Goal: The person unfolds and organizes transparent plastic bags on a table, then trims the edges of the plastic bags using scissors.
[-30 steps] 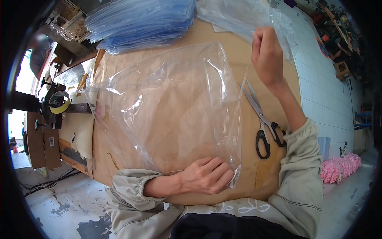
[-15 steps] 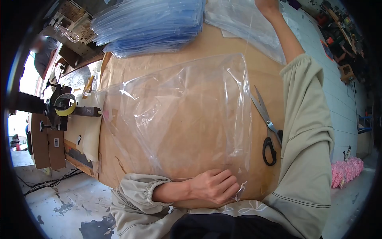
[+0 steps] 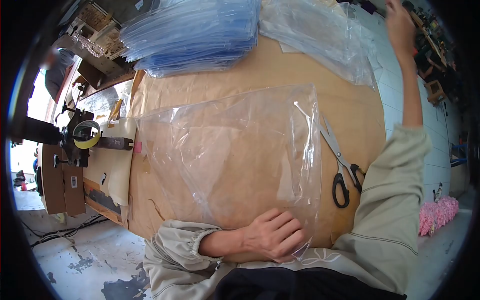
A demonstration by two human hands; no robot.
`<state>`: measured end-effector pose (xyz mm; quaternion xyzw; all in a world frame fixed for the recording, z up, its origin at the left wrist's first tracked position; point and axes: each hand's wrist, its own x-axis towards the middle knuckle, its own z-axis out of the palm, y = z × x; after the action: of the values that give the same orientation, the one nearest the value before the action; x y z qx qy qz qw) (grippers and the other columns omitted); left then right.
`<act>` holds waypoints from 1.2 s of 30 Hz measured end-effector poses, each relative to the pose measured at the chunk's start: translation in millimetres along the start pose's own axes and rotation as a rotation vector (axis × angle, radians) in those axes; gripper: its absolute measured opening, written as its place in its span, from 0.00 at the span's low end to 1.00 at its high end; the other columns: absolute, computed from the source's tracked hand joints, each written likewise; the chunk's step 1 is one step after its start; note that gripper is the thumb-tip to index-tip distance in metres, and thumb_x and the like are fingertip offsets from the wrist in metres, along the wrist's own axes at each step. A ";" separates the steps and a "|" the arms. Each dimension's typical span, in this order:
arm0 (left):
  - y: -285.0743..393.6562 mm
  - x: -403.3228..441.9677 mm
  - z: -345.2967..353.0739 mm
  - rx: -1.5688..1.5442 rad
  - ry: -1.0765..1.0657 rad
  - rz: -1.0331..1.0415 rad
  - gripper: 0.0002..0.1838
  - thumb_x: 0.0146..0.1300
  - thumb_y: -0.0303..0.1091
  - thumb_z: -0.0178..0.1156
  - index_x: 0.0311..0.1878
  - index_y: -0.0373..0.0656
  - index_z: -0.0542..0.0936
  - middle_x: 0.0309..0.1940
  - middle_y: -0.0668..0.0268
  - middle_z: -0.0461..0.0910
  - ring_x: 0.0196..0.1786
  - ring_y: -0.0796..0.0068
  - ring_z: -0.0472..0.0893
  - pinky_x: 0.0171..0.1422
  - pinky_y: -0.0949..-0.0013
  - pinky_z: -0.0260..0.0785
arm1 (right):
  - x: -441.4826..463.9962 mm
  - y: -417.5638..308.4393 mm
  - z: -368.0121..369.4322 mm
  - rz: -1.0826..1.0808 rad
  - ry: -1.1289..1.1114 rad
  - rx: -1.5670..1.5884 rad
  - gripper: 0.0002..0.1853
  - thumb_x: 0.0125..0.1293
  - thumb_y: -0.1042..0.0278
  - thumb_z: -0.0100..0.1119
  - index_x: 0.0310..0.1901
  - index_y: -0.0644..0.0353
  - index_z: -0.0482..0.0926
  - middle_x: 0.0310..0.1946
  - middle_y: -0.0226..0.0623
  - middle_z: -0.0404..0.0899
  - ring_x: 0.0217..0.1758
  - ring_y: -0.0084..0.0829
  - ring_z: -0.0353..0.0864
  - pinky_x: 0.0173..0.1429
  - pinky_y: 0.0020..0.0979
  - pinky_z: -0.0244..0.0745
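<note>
A clear plastic sheet (image 3: 235,150) lies spread over the brown paper-covered table, wrinkled and shiny along its right edge. At its near right corner my left hand (image 3: 275,235) is closed, with the plastic gathered at its fingers. My right hand (image 3: 401,32) is raised at the far right, off beyond the table edge and well apart from the sheet. Its fingers are smeared and partly cut off by the top of the view, so whether they hold anything does not show. Scissors with black handles (image 3: 340,160) lie just right of the sheet, blades slightly apart.
A thick stack of bluish plastic (image 3: 195,37) sits at the back, with more clear plastic (image 3: 320,40) to its right. A clamped stand holding a tape roll (image 3: 86,134) juts in from the left. A person (image 3: 59,70) is at far left. Pink fluffy material (image 3: 438,215) is on the right.
My right hand has swung to the right, away from the clear plastic at the back. My left hand stays at the sheet's near corner. The whole view has shifted slightly.
</note>
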<state>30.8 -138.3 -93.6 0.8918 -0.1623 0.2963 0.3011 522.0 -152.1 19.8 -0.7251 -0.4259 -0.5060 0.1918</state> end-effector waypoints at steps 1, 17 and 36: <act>-0.2 0.2 0.7 -0.017 0.047 -0.007 0.16 0.42 0.40 0.61 0.34 0.42 0.75 0.33 0.64 0.75 0.35 0.71 0.76 0.39 0.68 0.64 | -12.8 -10.4 -41.4 0.092 -0.075 0.041 0.12 0.68 0.67 0.45 0.50 0.54 0.75 0.43 0.43 0.79 0.46 0.44 0.79 0.49 0.36 0.72; -2.0 0.6 -15.0 0.273 0.262 0.297 0.26 0.61 0.60 0.46 0.17 0.51 0.59 0.16 0.71 0.62 0.27 0.77 0.74 0.37 0.66 0.44 | -166.2 -118.6 -202.5 0.726 -0.886 1.272 0.16 0.69 0.68 0.46 0.55 0.62 0.71 0.48 0.37 0.75 0.48 0.26 0.77 0.52 0.29 0.73; -1.8 117.8 -103.3 0.429 -0.125 -0.086 0.14 0.61 0.45 0.55 0.30 0.43 0.74 0.28 0.64 0.76 0.52 0.56 0.74 0.66 0.47 0.53 | -155.3 -246.7 -160.5 1.205 -0.926 1.742 0.06 0.67 0.71 0.53 0.35 0.62 0.68 0.26 0.29 0.71 0.20 0.17 0.68 0.21 0.22 0.66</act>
<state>78.1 -84.7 45.8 0.9581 -0.0756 0.2550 0.1061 210.8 -192.7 -90.7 -0.5487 -0.2451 0.4470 0.6626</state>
